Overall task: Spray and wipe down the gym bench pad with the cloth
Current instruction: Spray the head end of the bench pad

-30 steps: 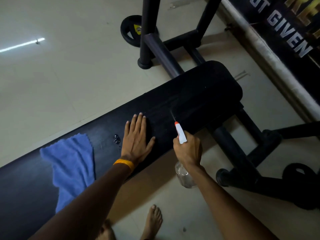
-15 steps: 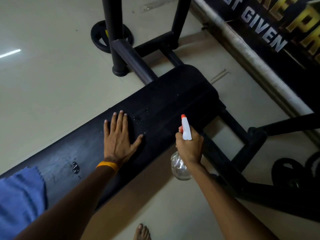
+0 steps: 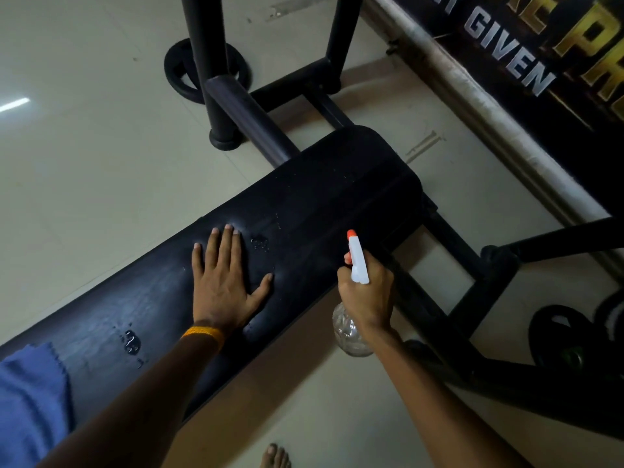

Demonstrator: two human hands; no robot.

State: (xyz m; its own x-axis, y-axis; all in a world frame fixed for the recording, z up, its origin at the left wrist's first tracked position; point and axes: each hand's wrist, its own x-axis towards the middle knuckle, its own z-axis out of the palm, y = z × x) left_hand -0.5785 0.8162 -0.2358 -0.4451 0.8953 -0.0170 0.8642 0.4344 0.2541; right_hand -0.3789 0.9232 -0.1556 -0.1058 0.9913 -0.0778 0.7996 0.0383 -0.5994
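The black bench pad (image 3: pixel 324 194) runs from lower left to upper right. My left hand (image 3: pixel 224 282) lies flat on it, fingers spread, holding nothing. My right hand (image 3: pixel 369 295) grips a clear spray bottle (image 3: pixel 351 329) beside the pad's near edge, its white head with orange nozzle (image 3: pixel 352 235) pointing toward the pad's far end. Wet drops sit on the pad next to my left fingers (image 3: pixel 259 243) and nearer the cloth (image 3: pixel 132 342). The blue cloth (image 3: pixel 30 400) lies on the pad at the lower left, partly cut off by the frame.
The black bench frame (image 3: pixel 472 288) spreads to the right. Black uprights (image 3: pixel 206 79) stand behind the pad. Weight plates lie on the tiled floor at the back (image 3: pixel 179 72) and the right (image 3: pixel 560 339). A lettered wall banner (image 3: pixel 506 59) fills the upper right. My bare toes (image 3: pixel 275 456) show below.
The view has shifted right along the bench, so the cloth has slid toward the left edge. My left hand moved along the pad toward its far end. New drops appeared beside my fingers.
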